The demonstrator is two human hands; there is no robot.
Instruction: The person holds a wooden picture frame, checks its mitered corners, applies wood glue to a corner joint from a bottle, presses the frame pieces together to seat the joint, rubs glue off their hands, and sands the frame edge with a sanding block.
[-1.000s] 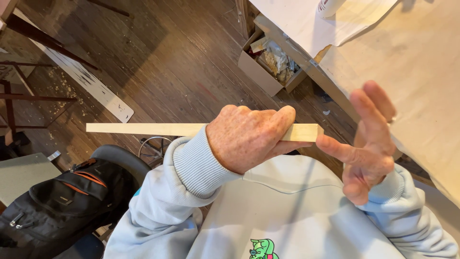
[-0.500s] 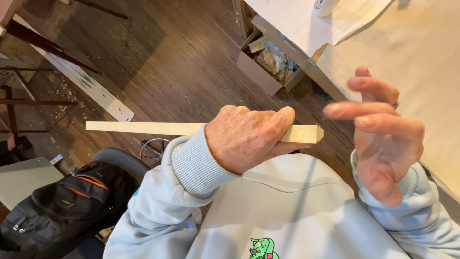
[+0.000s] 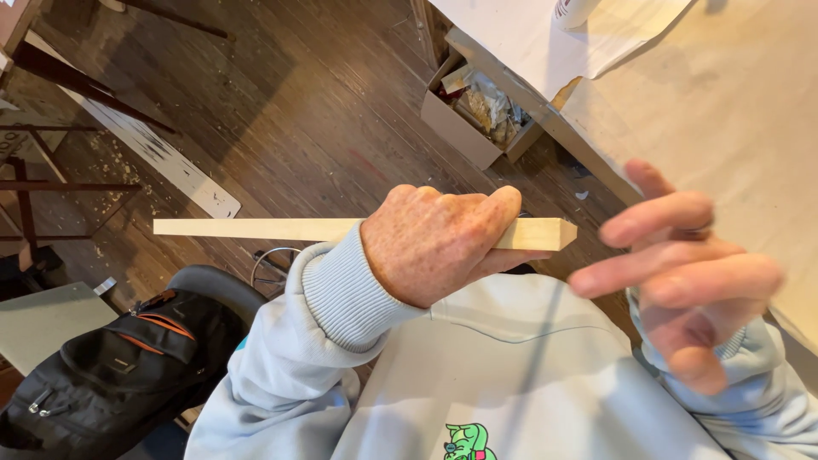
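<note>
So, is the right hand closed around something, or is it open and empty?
Open and empty. The right hand has its fingers spread and holds nothing; it hangs beside the end of the wooden stick, not touching it.

The left hand is closed in a firm grip, knuckles up and back of the hand toward the camera, with the fingers curled over the top and the thumb tucked below. Its wrist bends inward, and the forearm runs down and left to a bent elbow near the body, in a pale blue sleeve with a ribbed cuff. The right hand hangs free at the right, holding nothing, fingers spread loosely and pointing left, slightly blurred. Its palm is turned toward the chest, and its sleeved forearm drops toward the lower right.
</note>
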